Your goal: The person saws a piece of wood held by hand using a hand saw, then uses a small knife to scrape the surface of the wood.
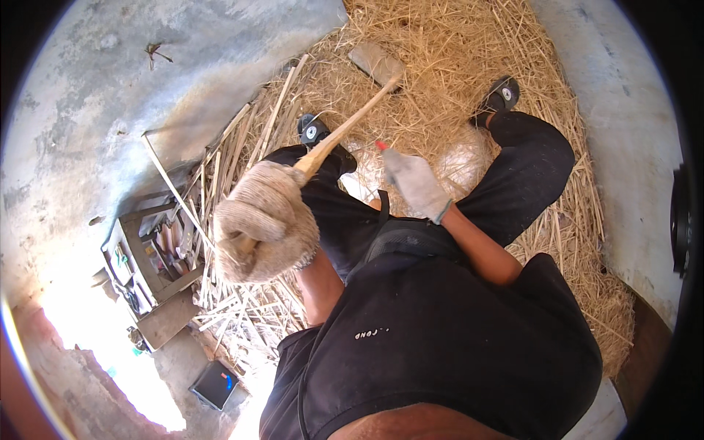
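Left fist raised around a wooden stick

The gloved left hand (268, 220) is clenched on the wooden stick (345, 130), which slants far and right toward a greyish block (375, 62). The gloved right hand (416, 182) extends between the legs; I cannot tell its grip. At left, a wooden box (176, 284) holds mixed small items (170, 246); nearer, a dark tray (209, 392) bears something blue (229, 381).

Of 2 gloved hands (268, 220) (419, 182), the left grips a wooden stick (345, 131) over straw (458, 44).

Left fingers (253, 215) tightly curled
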`<act>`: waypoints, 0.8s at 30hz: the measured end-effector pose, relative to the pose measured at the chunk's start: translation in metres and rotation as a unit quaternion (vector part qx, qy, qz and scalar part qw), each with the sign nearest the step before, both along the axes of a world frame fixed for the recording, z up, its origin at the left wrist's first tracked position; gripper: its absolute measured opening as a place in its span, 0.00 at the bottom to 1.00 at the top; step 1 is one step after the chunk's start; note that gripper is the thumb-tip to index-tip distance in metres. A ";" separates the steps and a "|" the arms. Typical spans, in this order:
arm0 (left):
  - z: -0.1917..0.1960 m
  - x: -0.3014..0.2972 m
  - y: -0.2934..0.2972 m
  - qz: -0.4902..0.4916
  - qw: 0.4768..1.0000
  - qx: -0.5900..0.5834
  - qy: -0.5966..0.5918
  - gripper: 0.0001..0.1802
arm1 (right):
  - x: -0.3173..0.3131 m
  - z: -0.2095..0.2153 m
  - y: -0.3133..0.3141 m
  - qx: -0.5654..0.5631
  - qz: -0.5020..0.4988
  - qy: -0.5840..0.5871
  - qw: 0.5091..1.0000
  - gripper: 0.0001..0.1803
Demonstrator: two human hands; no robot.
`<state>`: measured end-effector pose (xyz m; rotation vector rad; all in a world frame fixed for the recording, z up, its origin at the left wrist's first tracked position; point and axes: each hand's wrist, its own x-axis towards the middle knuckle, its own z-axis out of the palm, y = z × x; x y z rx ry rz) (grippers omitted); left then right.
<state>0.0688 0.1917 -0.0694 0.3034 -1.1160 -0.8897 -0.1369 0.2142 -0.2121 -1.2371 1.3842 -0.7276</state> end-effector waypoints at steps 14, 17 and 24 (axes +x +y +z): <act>0.030 -0.026 -0.036 -0.088 0.993 -0.006 -0.081 0.18 | 0.019 0.074 -0.024 -0.163 0.012 0.022 0.986 0.16; 0.031 -0.021 -0.044 -0.103 0.991 -0.017 -0.087 0.18 | 0.026 0.059 -0.029 -0.207 -0.006 0.072 0.976 0.19; 0.024 0.001 -0.053 -0.106 0.990 -0.021 -0.087 0.19 | 0.033 0.002 -0.052 -0.171 -0.050 0.221 0.959 0.26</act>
